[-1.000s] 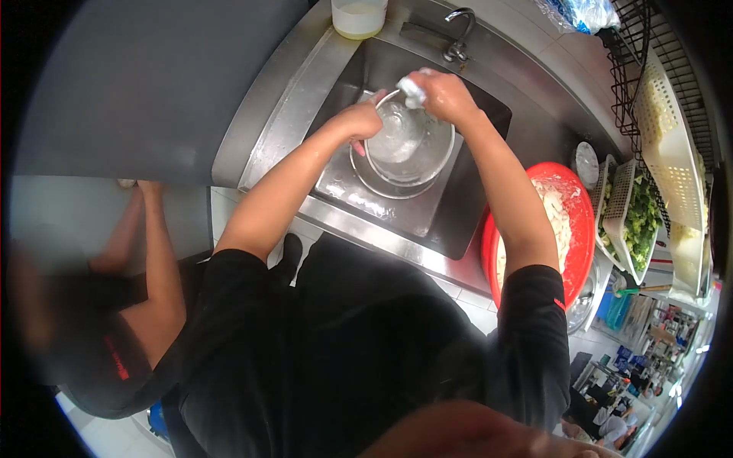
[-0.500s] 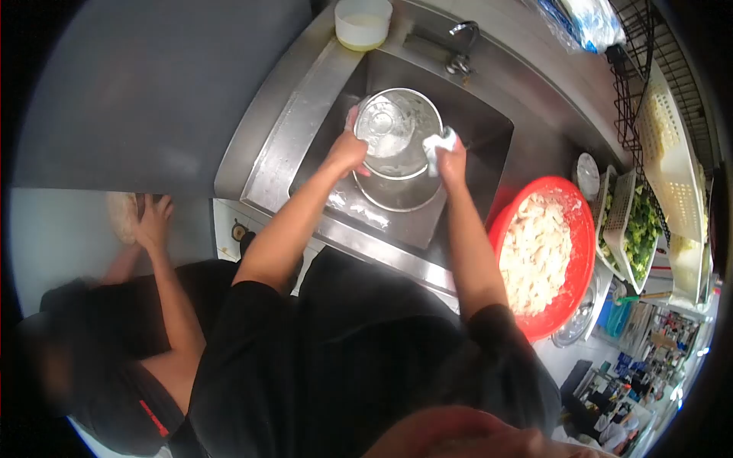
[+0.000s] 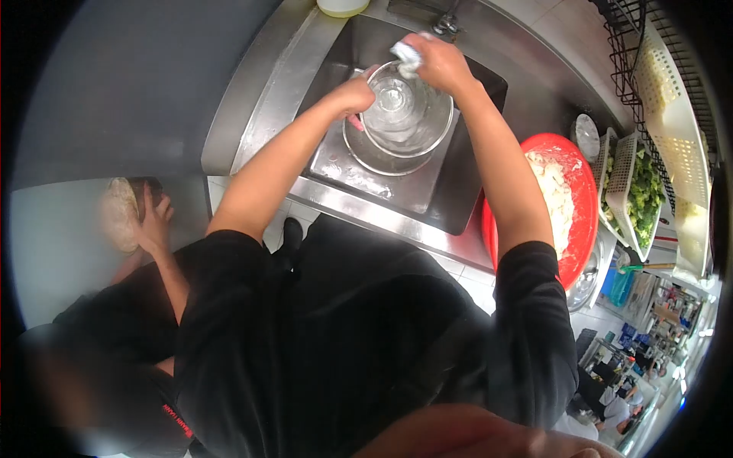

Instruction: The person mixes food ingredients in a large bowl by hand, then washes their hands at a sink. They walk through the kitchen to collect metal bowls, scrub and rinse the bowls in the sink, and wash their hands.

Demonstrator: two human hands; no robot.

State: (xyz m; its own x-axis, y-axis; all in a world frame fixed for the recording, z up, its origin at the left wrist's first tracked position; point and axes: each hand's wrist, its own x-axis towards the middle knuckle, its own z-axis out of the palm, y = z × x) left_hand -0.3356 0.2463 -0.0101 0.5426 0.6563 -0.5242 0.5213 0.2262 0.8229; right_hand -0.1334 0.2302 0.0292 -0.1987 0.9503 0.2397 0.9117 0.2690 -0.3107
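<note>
My left hand [image 3: 354, 98] is closed on the left rim of a round, shiny metal pot [image 3: 412, 126], tilted above the sink [image 3: 481, 153]. Whitish wet streaks show inside it. Beneath it, a second round metal container [image 3: 379, 162] sits in the sink, mostly covered. My right hand [image 3: 443, 62] is closed around a crumpled white cloth [image 3: 407, 58], at the pot's far rim.
Behind the sink is a faucet [image 3: 445, 24]; a white tub [image 3: 342, 6] stands on the far-left ledge. A red basin [image 3: 584, 217] of pale food is by my right arm, near baskets of greens [image 3: 645, 202]. At left, a co-worker's hand [image 3: 155, 217] holds a pale, rounded object [image 3: 120, 214].
My right hand has moved with the cloth from the pot's right rim up to its far rim. The pot's tilt has shifted, and my left hand keeps its hold.
</note>
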